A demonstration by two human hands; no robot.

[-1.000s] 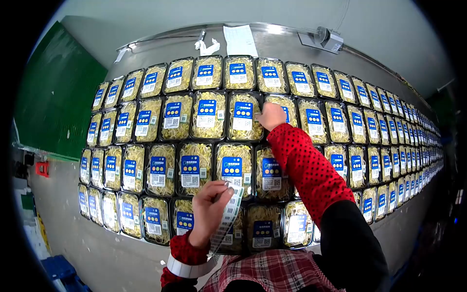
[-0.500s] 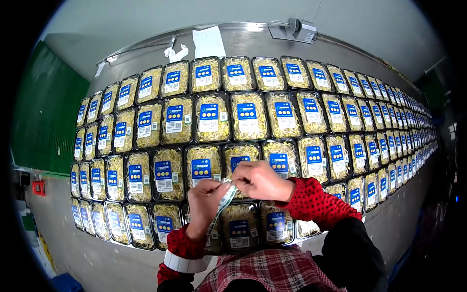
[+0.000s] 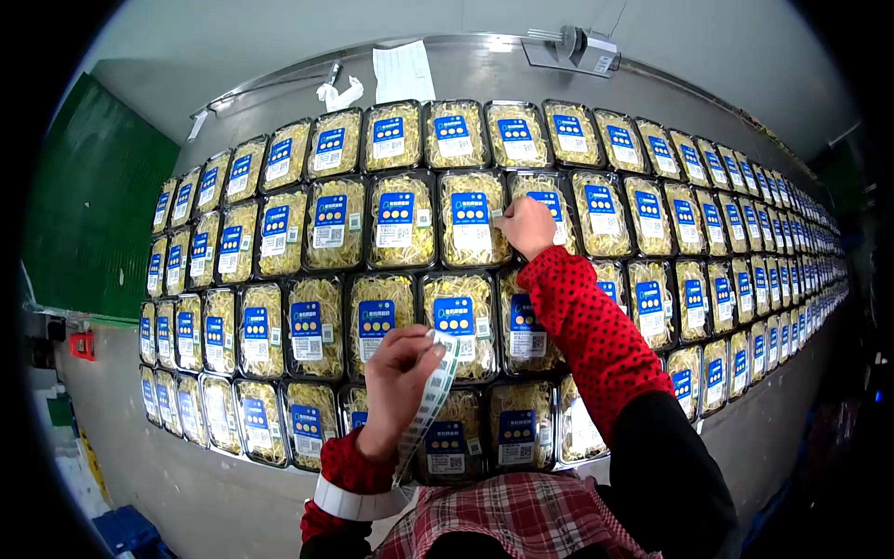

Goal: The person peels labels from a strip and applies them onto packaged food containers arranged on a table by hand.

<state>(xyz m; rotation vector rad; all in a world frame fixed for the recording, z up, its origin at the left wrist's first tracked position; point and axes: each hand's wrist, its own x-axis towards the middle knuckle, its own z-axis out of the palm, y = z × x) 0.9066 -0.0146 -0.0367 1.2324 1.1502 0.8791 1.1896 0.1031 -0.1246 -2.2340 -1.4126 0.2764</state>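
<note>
Ref. tray [image 3: 475, 222], a black rectangular plastic tray of pale sprouts [image 3: 501, 246] w/ blue-and-white label [image 3: 468, 210], is sitting on the grey metal counter [image 3: 475, 65]. R. hand [image 3: 529, 228] is resting at ref. tray's R. side, apparently touching; can't tell how tight its grip is or if it's holding anything. L. hand [image 3: 399, 377], to ref. tray's near L., is pinching a long white green-edged sticker strip [image 3: 435, 396] btwn thumb & fingers, grip closed, prob. presenting the end for R.-hand access.
</note>
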